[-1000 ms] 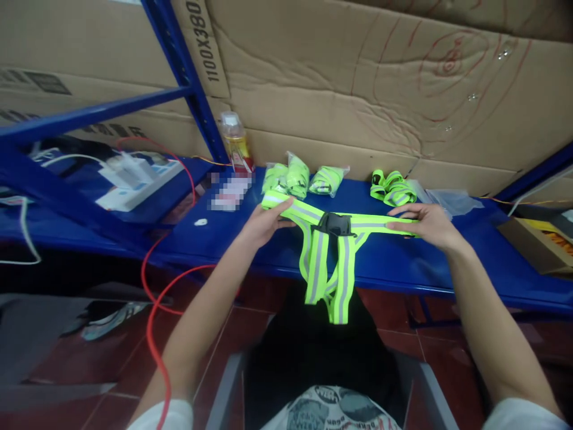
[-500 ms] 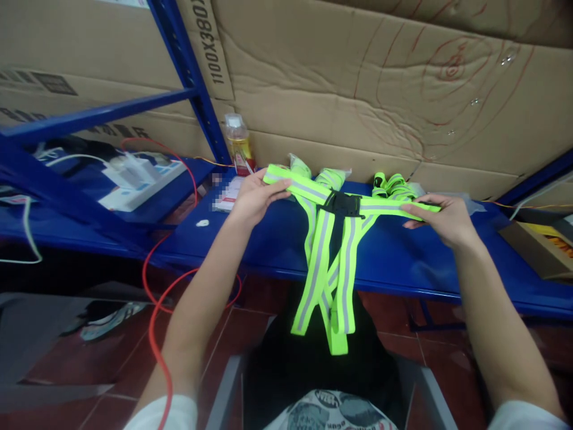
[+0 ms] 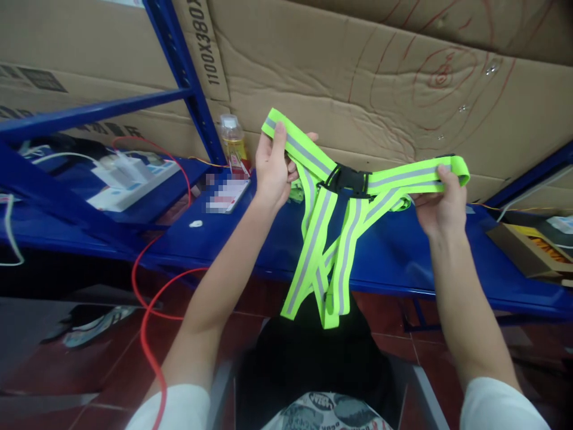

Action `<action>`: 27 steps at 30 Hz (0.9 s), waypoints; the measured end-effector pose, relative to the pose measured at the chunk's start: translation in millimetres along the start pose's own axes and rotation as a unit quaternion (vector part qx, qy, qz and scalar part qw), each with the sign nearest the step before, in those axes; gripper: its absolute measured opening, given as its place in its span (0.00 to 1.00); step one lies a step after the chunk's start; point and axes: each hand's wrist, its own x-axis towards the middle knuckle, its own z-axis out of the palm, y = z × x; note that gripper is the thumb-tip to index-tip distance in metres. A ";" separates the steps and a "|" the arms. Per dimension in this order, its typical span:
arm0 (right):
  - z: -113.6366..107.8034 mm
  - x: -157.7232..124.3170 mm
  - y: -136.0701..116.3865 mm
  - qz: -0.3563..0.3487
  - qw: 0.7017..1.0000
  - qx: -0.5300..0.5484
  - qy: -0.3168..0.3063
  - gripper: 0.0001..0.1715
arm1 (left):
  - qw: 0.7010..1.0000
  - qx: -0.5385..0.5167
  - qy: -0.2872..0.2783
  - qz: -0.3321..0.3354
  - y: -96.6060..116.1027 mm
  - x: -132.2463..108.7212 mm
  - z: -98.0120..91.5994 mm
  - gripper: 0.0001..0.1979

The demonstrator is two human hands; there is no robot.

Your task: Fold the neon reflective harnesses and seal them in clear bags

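A neon-yellow reflective vest made of straps (image 3: 308, 257) with grey stripes hangs between my two hands. Its waist belt is stretched sideways, joined in the middle by a black buckle (image 3: 348, 179). My left hand (image 3: 274, 167) is closed on the belt's left end, thumb on top. On the right end, my right hand (image 3: 443, 200) grips the looped belt with the thumb in front and fingers behind. The shoulder straps dangle and cross below the buckle, over my lap. More rolled neon straps (image 3: 400, 204) lie on the blue bench, mostly hidden behind the vest.
On the blue bench (image 3: 394, 257) stand a drink bottle (image 3: 234, 146) and a blurred phone-like item (image 3: 229, 194). An open cardboard box (image 3: 530, 248) sits at right. A power strip (image 3: 134, 185) is at left, and a red cable (image 3: 145, 334) loops beside my left arm. Large cardboard (image 3: 322, 77) stands behind.
Both hands have risen, lifting the belt and buckle higher. The belt ends now angle upward, and the right end shows as a loop. The view has shifted slightly.
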 end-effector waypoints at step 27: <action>-7.0 -0.5 -23.1 -0.010 0.994 0.110 0.002 0.15 | 0.944 0.162 -0.282 -0.056 30.1 -20.3 -45.2 0.25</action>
